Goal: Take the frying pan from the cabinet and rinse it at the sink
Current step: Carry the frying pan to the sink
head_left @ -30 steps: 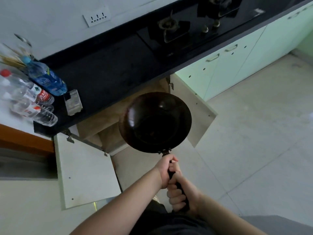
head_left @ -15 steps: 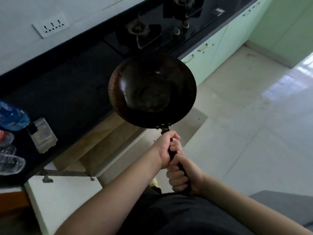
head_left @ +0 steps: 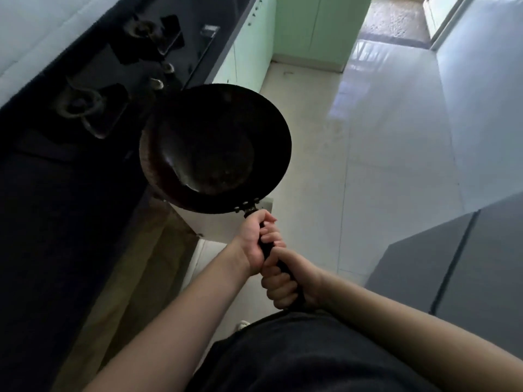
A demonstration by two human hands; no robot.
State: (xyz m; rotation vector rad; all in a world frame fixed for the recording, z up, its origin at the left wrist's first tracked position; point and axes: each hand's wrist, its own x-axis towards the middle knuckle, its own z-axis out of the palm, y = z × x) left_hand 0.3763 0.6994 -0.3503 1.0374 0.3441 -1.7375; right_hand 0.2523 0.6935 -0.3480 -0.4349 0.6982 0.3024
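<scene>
A dark round frying pan (head_left: 215, 148) hangs in the air in front of me, beside the edge of the black countertop (head_left: 56, 193). Its black handle runs back toward my body. My left hand (head_left: 254, 241) grips the handle just behind the pan's rivets. My right hand (head_left: 285, 281) grips the handle's rear end, right behind the left hand. The open cabinet (head_left: 147, 264) lies below the counter, with one white door (head_left: 215, 224) showing under the pan. No sink is in view.
A black gas hob (head_left: 119, 75) with two burners sits on the counter at the upper left. Pale green cabinet fronts (head_left: 311, 24) stand at the far end. Light floor tiles (head_left: 382, 137) stretch to the right, and a grey surface (head_left: 458, 264) is at the right.
The view has swung right along the counter: the bottles and wall socket have left the frame. The pan has moved with it, off the counter's edge and over the floor. Both hands keep their grip.
</scene>
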